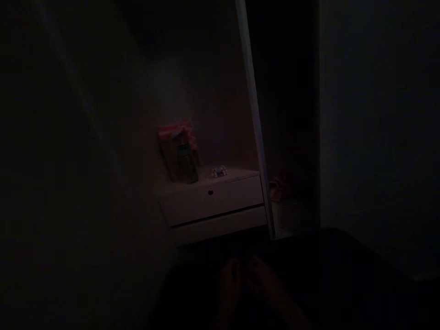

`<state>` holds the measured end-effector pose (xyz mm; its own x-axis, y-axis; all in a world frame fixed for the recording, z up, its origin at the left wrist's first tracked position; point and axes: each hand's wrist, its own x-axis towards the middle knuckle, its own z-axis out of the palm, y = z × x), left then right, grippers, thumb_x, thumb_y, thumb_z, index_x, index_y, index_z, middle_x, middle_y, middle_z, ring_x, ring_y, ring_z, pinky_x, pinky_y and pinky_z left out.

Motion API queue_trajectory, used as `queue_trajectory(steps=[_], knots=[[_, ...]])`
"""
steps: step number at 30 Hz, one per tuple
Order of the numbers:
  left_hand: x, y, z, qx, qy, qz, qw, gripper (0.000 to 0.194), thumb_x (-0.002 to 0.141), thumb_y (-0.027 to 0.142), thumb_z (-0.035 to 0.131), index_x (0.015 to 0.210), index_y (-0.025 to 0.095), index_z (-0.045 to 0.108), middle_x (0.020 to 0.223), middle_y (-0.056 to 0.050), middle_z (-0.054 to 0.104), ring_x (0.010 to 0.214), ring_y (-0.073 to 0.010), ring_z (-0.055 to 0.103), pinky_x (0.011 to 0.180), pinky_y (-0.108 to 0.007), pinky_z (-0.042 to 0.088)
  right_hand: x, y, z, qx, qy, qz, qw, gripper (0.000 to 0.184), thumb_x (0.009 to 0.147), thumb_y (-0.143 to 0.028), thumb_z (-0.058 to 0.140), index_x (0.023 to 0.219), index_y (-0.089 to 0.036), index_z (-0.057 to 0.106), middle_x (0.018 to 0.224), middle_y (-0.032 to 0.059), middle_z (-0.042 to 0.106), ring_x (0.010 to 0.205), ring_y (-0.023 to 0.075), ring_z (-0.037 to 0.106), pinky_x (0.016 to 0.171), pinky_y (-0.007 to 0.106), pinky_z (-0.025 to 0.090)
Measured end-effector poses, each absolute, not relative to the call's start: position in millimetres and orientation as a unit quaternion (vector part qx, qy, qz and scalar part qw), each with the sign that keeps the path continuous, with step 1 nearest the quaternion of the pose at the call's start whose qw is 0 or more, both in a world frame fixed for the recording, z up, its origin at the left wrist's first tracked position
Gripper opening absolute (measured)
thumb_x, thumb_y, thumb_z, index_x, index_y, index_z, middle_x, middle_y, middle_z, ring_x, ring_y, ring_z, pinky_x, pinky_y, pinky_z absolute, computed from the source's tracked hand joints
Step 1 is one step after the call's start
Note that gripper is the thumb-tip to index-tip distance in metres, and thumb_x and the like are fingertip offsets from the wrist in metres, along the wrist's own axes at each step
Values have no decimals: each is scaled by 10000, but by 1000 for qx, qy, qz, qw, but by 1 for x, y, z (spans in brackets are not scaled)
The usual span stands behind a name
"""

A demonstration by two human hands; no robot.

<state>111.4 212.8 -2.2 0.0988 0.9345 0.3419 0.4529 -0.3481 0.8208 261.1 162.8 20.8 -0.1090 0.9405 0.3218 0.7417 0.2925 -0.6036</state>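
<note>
The scene is very dark. My left hand point(230, 279) and my right hand point(261, 277) are low in the middle of the head view, close together with a narrow dark gap between them. The fingers of both look curled in. Whatever they hold, if anything, is lost in the dark. Beyond them stands a pale drawer unit point(237, 195) inside an open cupboard, apart from both hands.
On the drawer top are a brown box or bag point(169, 156) with red-and-white cloth point(172, 131), a dark green bottle-like thing point(187, 162) and a small whitish object point(220, 171). An upright panel point(252, 91) divides the cupboard; reddish cloth point(279, 185) lies right of it.
</note>
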Motion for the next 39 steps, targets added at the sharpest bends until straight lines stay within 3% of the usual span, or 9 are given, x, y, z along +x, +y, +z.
queue_trajectory(steps=[8, 13, 16, 18, 23, 27, 32, 39], knots=[[109, 213, 0, 699, 493, 449, 258, 365, 890, 400, 452, 989, 178, 725, 1033, -149, 764, 979, -297, 712, 914, -444, 535, 258, 163, 22, -606, -717, 148, 313, 169, 840, -172, 585, 861, -215, 748, 1056, 57, 644, 920, 189, 668, 798, 261, 490], [108, 216, 0, 698, 496, 452, 251, 368, 875, 390, 457, 983, 161, 725, 1029, -164, 761, 982, -310, 710, 919, -464, 533, 264, 166, 19, -561, -715, 188, 373, 242, 868, -170, 547, 950, -231, 767, 1045, 54, 639, 913, 172, 665, 801, 250, 498], [109, 216, -1, 703, 478, 456, 263, 366, 902, 403, 452, 986, 167, 719, 1014, -152, 760, 962, -293, 709, 910, -444, 535, 271, 169, 23, -548, -690, 212, 422, 305, 893, -201, 522, 1118, -227, 727, 1090, 71, 663, 1008, 192, 662, 902, 279, 500], [109, 215, -1, 703, 480, 457, 257, 359, 903, 402, 456, 974, 169, 720, 1015, -154, 758, 968, -297, 704, 919, -451, 524, 277, 170, 26, -555, -674, 212, 439, 297, 896, -231, 521, 1128, -217, 705, 1108, 78, 690, 1033, 207, 662, 929, 298, 494], [109, 217, -5, 694, 485, 463, 264, 346, 879, 397, 470, 958, 174, 723, 995, -153, 759, 956, -303, 703, 901, -445, 523, 290, 169, 24, -590, -678, 273, 342, 169, 861, -253, 558, 876, -191, 715, 889, 42, 753, 857, 194, 687, 772, 262, 487], [109, 217, -5, 683, 487, 468, 277, 324, 870, 394, 496, 951, 184, 729, 999, -145, 761, 966, -305, 700, 909, -442, 514, 297, 163, 17, -581, -686, 361, 247, 139, 751, -261, 699, 651, -166, 682, 637, 0, 692, 622, 154, 654, 575, 217, 451], [111, 213, -2, 668, 496, 469, 297, 310, 861, 401, 522, 934, 188, 736, 988, -143, 763, 957, -312, 699, 908, -443, 505, 301, 158, 19, -548, -696, 416, 204, 103, 639, -200, 766, 591, -179, 677, 573, -28, 666, 560, 122, 635, 535, 188, 452], [111, 214, -4, 665, 485, 482, 299, 297, 867, 407, 537, 933, 197, 735, 991, -138, 760, 955, -305, 699, 897, -429, 512, 298, 154, 30, -534, -701, 426, 205, 53, 638, -153, 699, 662, -190, 727, 632, -24, 701, 620, 133, 662, 556, 183, 465]])
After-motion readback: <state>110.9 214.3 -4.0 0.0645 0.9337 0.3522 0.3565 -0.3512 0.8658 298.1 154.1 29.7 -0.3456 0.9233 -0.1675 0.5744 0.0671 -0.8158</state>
